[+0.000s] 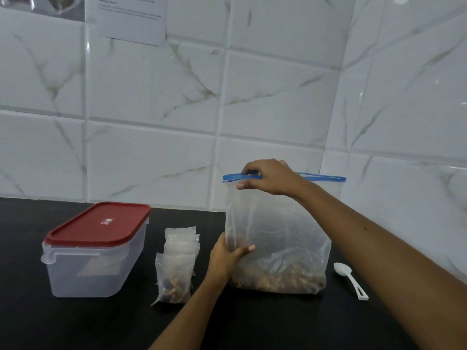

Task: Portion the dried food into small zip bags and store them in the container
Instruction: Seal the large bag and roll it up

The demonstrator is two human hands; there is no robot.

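A large clear zip bag (285, 238) with a blue zip strip stands upright on the black counter, brown dried food lying in its bottom. My right hand (269, 176) pinches the blue strip near its left end. My left hand (228, 256) grips the bag's lower left side. To the left, a stack of small zip bags (180, 242) lies on the counter; the front small bag (174, 280) holds some dried food. Further left stands a clear container (91, 266) with its red lid (101, 224) on.
A white plastic spoon (350, 279) lies on the black counter (252, 322) right of the large bag. White marble-look tiled walls meet in a corner behind the bag. A printed paper sheet (129, 16) hangs on the wall at upper left.
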